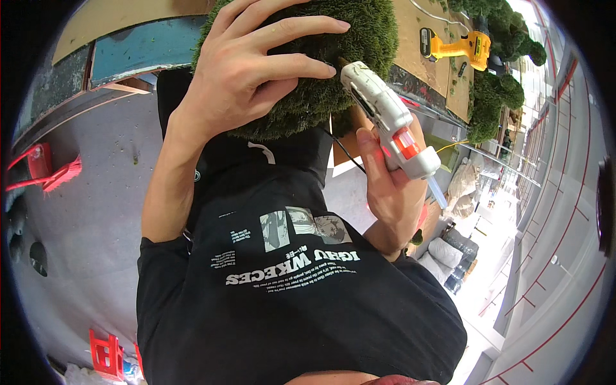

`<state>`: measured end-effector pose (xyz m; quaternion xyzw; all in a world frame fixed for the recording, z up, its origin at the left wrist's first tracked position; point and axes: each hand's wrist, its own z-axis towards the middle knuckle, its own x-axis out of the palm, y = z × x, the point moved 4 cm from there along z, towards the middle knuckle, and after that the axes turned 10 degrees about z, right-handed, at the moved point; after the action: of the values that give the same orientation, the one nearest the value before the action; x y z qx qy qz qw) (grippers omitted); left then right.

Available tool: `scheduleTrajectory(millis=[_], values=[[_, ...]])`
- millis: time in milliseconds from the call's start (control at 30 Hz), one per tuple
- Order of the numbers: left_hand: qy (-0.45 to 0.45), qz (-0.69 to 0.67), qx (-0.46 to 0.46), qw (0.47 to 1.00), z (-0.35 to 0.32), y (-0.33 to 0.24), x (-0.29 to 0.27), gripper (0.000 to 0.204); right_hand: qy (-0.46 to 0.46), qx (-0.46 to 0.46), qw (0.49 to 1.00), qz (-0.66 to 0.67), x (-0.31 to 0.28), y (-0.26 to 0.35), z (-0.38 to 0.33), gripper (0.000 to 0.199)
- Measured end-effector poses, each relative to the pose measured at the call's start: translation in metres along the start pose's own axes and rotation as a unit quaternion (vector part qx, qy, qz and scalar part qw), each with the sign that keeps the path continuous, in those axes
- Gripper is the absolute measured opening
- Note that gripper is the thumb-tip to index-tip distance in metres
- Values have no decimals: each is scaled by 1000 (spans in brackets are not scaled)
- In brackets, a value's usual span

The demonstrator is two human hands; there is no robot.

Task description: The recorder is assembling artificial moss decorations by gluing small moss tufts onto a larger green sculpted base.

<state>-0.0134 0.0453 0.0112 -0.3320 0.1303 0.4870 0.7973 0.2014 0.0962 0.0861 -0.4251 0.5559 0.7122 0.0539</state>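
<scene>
Up in the top centre of the frame, the left hand lies spread flat on a rounded mass of artificial green moss, fingers fanned apart and pressed into the fibres. Just right of it, the right hand is wrapped around the grip of a white hot glue gun, its fingers closed about the handle; the nozzle points up and left and touches the moss edge beside the left fingertips. A clear glue stick juts from the gun's rear toward the lower right, and a thin black cord trails from it across the middle. Lower centre, the person's black printed T-shirt fills the view. At the upper right a yellow cordless drill lies on a brown board, with more green moss clumps beside it. Red plastic pieces sit at the lower left on the grey floor.
</scene>
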Motion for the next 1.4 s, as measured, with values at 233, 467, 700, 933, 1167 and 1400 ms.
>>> scheduleTrajectory(millis=[233, 467, 700, 933, 1167, 1400], values=[[18, 1, -6, 1000, 3, -2, -4, 28, 56, -5, 996, -71, -5, 28, 1, 22], [18, 12, 8, 1000, 2, -3, -1, 26, 48, -17, 997, -61, -9, 34, 0, 22], [22, 24, 22, 999, 7, -8, -1, 32, -66, 87, 959, 261, -54, 6, -13, 24], [21, 36, 4, 999, 10, -12, 0, 33, -110, 150, 934, 305, -119, -156, 80, 26], [29, 35, -4, 999, 11, -14, 1, 35, -3, 203, 891, 406, -103, -301, 198, 12], [37, 40, -39, 998, 9, -16, 3, 36, -96, 86, 975, -181, -134, -281, 235, 45]])
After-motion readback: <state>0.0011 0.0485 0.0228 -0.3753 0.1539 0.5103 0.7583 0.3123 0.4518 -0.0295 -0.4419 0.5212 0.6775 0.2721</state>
